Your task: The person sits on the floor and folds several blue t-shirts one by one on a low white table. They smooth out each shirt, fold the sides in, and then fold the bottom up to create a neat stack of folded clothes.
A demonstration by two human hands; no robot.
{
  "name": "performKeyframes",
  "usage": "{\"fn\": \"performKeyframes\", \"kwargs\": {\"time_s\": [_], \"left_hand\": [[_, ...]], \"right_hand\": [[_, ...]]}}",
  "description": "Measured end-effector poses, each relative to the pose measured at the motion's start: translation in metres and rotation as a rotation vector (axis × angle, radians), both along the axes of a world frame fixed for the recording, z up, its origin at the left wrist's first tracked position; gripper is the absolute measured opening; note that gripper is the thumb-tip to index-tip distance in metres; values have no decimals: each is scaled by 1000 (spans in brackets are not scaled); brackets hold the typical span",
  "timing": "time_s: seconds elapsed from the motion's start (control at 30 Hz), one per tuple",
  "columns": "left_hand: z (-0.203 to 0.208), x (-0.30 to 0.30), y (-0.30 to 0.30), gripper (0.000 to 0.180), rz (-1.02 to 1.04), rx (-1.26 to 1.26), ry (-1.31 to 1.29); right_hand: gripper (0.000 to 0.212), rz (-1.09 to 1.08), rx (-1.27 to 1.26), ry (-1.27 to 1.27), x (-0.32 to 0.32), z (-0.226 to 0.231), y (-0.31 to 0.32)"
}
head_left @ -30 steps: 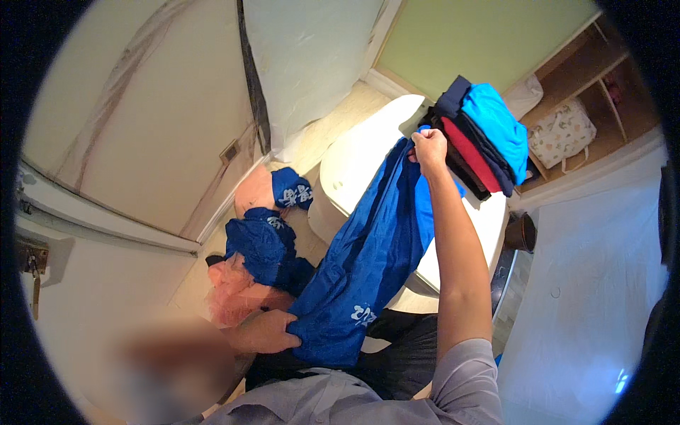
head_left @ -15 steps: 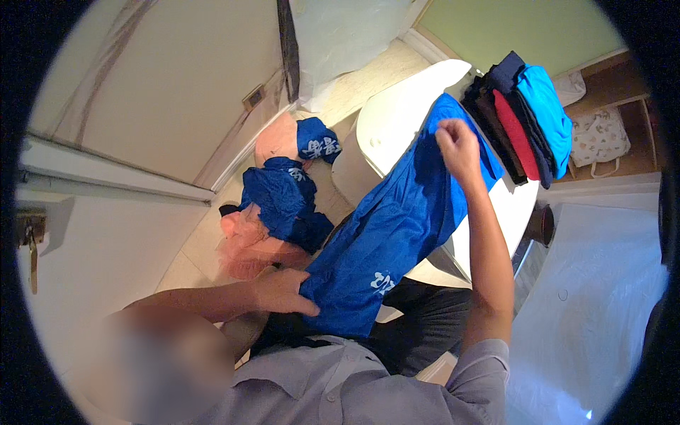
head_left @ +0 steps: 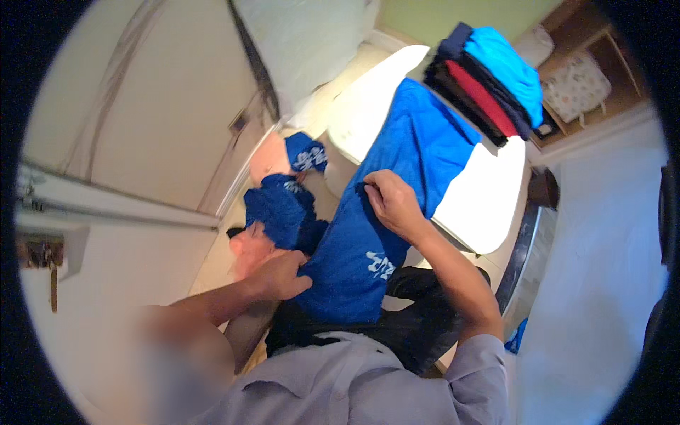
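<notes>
A long blue garment (head_left: 418, 142) with a white print near its lower end stretches from my lap onto a white tabletop (head_left: 489, 212). Its exact kind cannot be told while it is folded lengthwise. My left hand (head_left: 283, 274) is closed on the left edge of the cloth, close to my lap. Farther up that same edge, my right hand (head_left: 393, 202) pinches the fabric between thumb and fingers, with the cloth slightly gathered there. The far end of the garment lies spread over the tabletop.
A stack of folded clothes (head_left: 489, 85), dark, red and bright blue, sits at the table's far right. Crumpled blue clothes (head_left: 283, 212) and peach cloth (head_left: 268, 156) lie on the floor to the left. A wooden shelf (head_left: 616, 64) holds a patterned bag (head_left: 577, 85).
My right hand has come down from the garment's far part to the middle of its left edge. The far end now lies flatter on the table. My left hand's fingers have closed in more.
</notes>
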State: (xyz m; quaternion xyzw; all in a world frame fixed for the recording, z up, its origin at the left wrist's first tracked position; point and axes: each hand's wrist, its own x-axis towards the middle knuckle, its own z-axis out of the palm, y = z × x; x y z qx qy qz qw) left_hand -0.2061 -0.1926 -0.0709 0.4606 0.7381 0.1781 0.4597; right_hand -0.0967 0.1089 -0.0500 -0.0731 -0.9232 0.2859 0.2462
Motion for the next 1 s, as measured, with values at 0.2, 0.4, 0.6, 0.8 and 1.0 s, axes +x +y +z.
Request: {"fn": "performKeyframes", "kwargs": {"time_s": [0.2,0.4,0.6,0.8,1.0], "left_hand": [[42,1,36,103,228,-241,-326],[66,4,53,79,128,-328,-157],[49,-2,48,56,204,-381,-370],[15,-15,31,51,202,-250,-447],[-1,-25,19,37,630,-15,-804]], "right_hand": [[25,-572,-131,129,23,-21,79],[62,-1025,0,-115,39,-30,190],[74,-887,14,-528,5,5,227],[55,-688,-60,-676,1,2,258],[41,-625,-180,-642,22,-3,258]]}}
